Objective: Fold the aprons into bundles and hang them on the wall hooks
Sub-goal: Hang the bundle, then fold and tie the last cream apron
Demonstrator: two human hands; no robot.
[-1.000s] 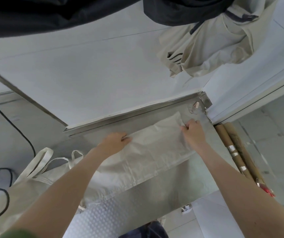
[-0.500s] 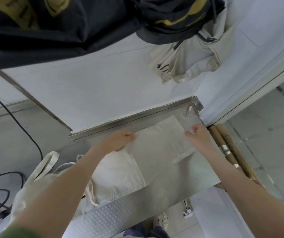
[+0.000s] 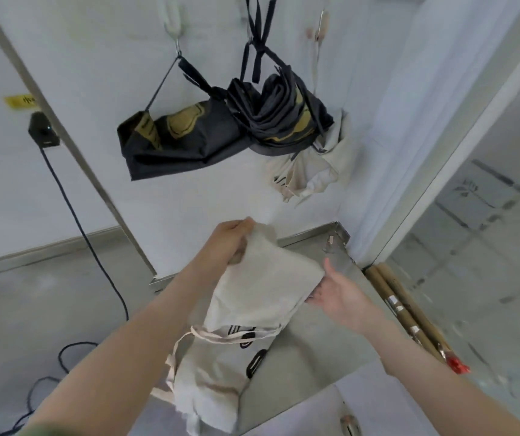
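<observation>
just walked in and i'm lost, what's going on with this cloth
A person is folding a cream apron over a steel table. The left hand grips its upper end, raised, while the right hand, open and palm up, supports the fold from the side. The apron's lower part and straps lie bunched on the table. On the wall, two dark aprons and one cream bundle hang from hooks.

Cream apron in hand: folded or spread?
Folded: cream apron bundled in layers, left hand gripping its top, right hand open beside it.
</observation>
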